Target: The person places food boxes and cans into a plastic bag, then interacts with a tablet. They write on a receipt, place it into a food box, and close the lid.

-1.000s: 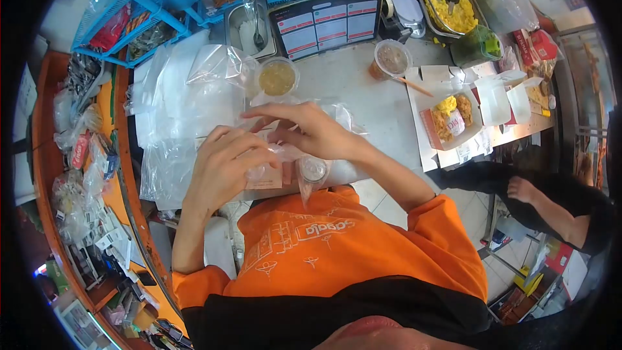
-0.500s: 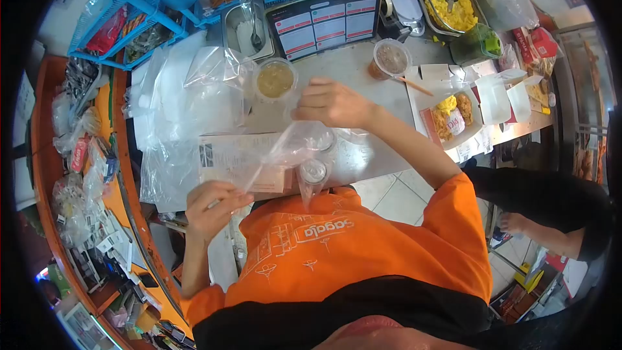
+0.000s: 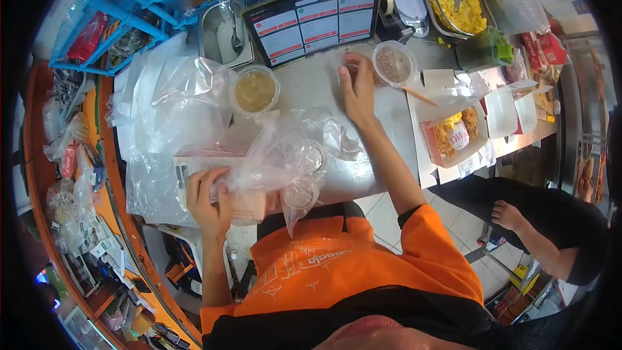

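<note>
A clear plastic bag (image 3: pixel 265 149) with lidded cups (image 3: pixel 301 193) inside lies at the front edge of the metal table. My left hand (image 3: pixel 210 204) rests at the bag's left side, fingers apart, over a flat printed box (image 3: pixel 243 206). My right hand (image 3: pixel 358 87) has its fingers spread beside a lidded cup of brown contents (image 3: pixel 393 63); whether it touches the cup is unclear. Another lidded cup with yellowish contents (image 3: pixel 255 91) stands behind the bag.
A tablet (image 3: pixel 313 23) stands at the back beside a metal tray (image 3: pixel 210 42). Plastic bags (image 3: pixel 165 129) are piled left. An open food box (image 3: pixel 481 131) lies right, near a person's hand (image 3: pixel 508 215). Blue baskets (image 3: pixel 139 0) line the back.
My right hand has let go of the bag and moved right, toward the brown cup. My left hand has opened near the box. The bag has sunk onto the table edge.
</note>
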